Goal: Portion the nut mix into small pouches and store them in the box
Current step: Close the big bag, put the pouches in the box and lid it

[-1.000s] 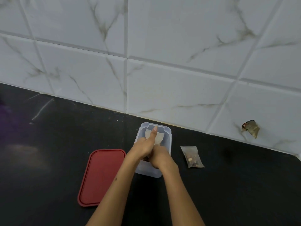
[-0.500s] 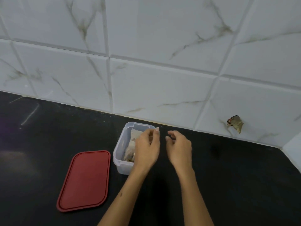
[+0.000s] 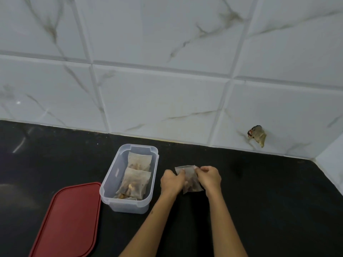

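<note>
Both hands have left the box and come down onto the loose nut pouch (image 3: 191,179) that lay alone on the black worktop (image 3: 269,191) a second ago; the view has also swung so the box sits further left. Now the left hand (image 3: 171,181) pinches the pouch's upper left corner and the right hand (image 3: 209,178) pinches its upper right corner, fingers (image 3: 203,169) curled and clamped on the film, the pouch stretched between them just above or on the worktop, I cannot tell which

Just left of the hands stands the clear plastic box (image 3: 148,199), open, with at least two filled pouches (image 3: 136,180) lying overlapped inside. Its red lid (image 3: 68,223) lies flat on the worktop, touching or just beside the box's near left corner

As a judgement, this pouch is light and limp: thin translucent film that creases easily, with the nuts slumped as a loose lump toward the lower end. Gripped at the top edge, it should hang with the weight low and stay closed. Squeezing the lumpy middle would shift the nuts and could strain the seal. Smooth film may slip, so a firm pinch at both corners seems the safe hold, laying it flat on those already in the box
</note>
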`<state>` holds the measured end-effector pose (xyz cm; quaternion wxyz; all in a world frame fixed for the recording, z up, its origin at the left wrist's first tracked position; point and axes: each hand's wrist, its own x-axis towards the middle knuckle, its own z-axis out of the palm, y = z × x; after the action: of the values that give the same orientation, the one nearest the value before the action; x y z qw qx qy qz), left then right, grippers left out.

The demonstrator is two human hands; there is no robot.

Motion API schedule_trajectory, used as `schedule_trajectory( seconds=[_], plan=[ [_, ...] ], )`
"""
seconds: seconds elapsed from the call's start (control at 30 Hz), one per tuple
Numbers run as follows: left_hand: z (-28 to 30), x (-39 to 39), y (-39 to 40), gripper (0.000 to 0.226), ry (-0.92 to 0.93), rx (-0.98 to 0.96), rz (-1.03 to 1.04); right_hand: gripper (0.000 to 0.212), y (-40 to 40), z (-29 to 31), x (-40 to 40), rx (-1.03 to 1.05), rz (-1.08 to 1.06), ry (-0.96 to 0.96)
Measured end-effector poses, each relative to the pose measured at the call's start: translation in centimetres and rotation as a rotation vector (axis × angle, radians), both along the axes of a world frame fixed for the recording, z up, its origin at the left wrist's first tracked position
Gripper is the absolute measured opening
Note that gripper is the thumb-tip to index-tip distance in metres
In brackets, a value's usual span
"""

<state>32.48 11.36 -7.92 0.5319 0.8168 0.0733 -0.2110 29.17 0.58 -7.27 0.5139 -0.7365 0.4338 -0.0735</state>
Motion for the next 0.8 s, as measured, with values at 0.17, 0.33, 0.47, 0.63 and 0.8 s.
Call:
schedule_trajectory(
  seconds=[0.17,0.33,0.47,0.63,0.8],
  plan=[
    [-0.1,1.5,-1.5,0.038,0.048,0.009,0.078,0.049,-1.1,-0.6,2.3,0.147,-0.001,0.061],
    [-1.0,1.6,-1.3,0.025,0.067,-0.112,0.068,0.019,-1.9,0.5,1.6,0.302,0.076,0.011],
    [-0.6,1.0,-0.7,0.017,0.026,-0.277,0.024,0.013,-1.4,1.7,-0.5,0.326,0.100,-0.091],
    [1.8,-0.2,0.5,0.015,-0.076,-0.383,-0.059,0.011,-0.5,3.7,-2.6,0.262,0.111,-0.212],
    [4.9,-1.5,2.2,0.015,-0.194,-0.403,-0.126,0.012,0.8,6.6,-4.5,0.208,0.100,-0.287]
  ],
)
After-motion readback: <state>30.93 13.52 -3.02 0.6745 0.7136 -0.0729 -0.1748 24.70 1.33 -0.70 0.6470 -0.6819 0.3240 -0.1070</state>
